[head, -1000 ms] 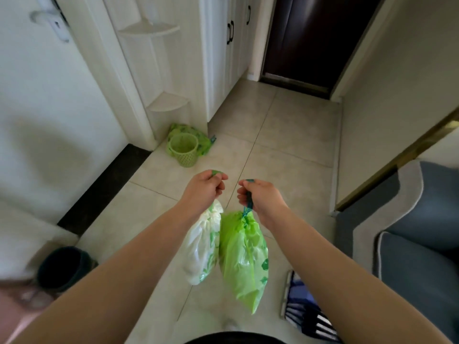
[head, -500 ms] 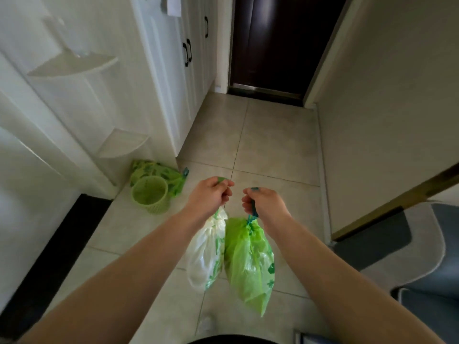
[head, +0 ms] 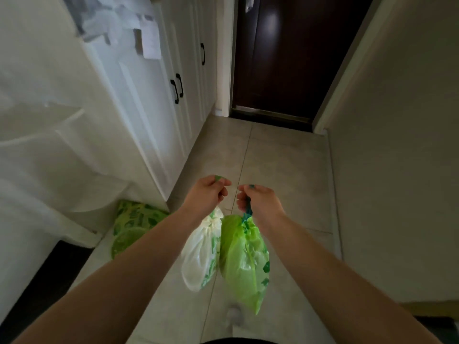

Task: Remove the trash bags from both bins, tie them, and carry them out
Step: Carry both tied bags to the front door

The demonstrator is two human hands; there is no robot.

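- The floor (head: 285, 155) under me is pale beige tile with thin grout lines.
- A green bin (head: 129, 240) lies directly on it, just beside the white cabinet (head: 159, 115).

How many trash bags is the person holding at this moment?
2. The white bag hangs from the left hand; the green bag hangs from the right hand. They hang side by side.

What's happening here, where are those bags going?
A person is carrying out the rubbish. The left hand grips the knotted top of a white plastic trash bag; the right hand holds a light green plastic trash bag by its dark drawstring. Both bags hang tied above the tiled floor, facing a dark brown door ahead.
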